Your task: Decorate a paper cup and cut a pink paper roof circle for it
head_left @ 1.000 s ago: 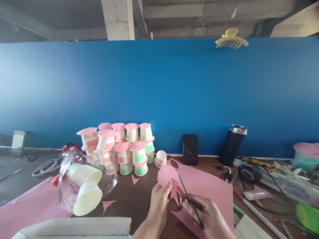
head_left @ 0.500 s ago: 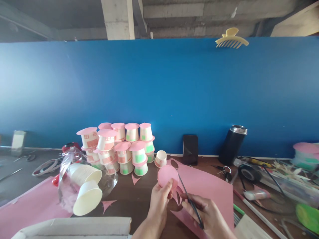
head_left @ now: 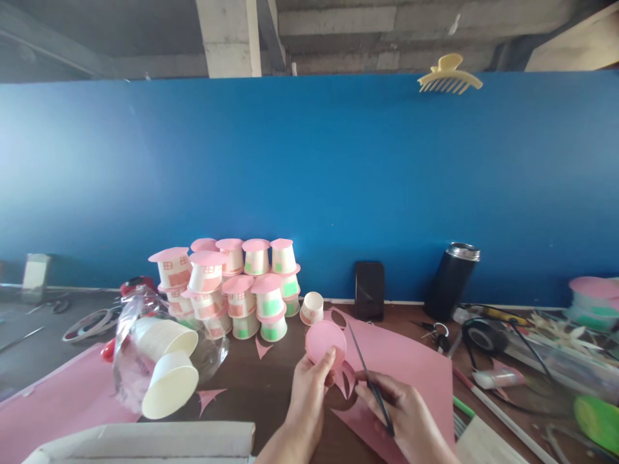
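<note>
My left hand [head_left: 309,393] pinches a round pink paper disc [head_left: 325,341] just above the table. My right hand [head_left: 403,412] is closed around black scissors [head_left: 367,374], whose blades point up and away beside the disc's right edge. Under both hands lies a pink paper sheet [head_left: 411,364] with cut-out holes. A pile of paper-cup houses with pink roofs [head_left: 232,287] stands behind, at the left, and a single small cup [head_left: 312,308] sits next to it.
A plastic bag of plain white cups [head_left: 159,361] lies at the left, with another pink sheet [head_left: 53,403] and a cardboard box edge [head_left: 145,441] near me. A phone [head_left: 369,290], a black flask [head_left: 449,280], tape rolls, cables and tools crowd the right side against the blue wall.
The scissors in my right hand have shifted slightly; the blades now stand a little apart from the disc. My left hand and the disc stay where they were.
</note>
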`<move>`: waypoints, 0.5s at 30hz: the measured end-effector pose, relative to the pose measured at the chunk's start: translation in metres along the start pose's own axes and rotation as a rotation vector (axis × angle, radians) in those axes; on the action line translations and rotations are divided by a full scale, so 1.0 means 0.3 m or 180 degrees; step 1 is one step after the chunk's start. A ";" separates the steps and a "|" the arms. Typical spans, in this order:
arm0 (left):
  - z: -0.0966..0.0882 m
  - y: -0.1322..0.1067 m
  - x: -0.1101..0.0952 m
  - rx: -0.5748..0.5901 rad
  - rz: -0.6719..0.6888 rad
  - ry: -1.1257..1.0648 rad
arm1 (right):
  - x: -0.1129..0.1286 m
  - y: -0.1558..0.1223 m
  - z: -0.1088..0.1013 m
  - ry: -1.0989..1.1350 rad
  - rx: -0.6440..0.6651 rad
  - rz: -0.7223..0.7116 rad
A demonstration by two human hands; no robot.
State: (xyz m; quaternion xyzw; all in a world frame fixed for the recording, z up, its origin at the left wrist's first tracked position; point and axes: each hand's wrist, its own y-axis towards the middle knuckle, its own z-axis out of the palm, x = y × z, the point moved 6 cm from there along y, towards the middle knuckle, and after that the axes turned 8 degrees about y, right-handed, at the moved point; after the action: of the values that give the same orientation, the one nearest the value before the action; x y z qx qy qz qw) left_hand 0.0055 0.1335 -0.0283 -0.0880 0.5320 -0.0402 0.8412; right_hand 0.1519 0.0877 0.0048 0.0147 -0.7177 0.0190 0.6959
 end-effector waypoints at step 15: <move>0.011 -0.004 -0.017 0.0062 -0.0312 -0.0978 | -0.005 0.009 -0.017 -0.0172 -0.0163 -0.0213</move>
State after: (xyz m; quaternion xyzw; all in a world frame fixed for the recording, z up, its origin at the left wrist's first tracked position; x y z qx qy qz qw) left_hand 0.0063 0.1335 -0.0220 -0.1108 0.3917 -0.0724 0.9105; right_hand 0.1569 0.0907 0.0035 0.0214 -0.7356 -0.0231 0.6767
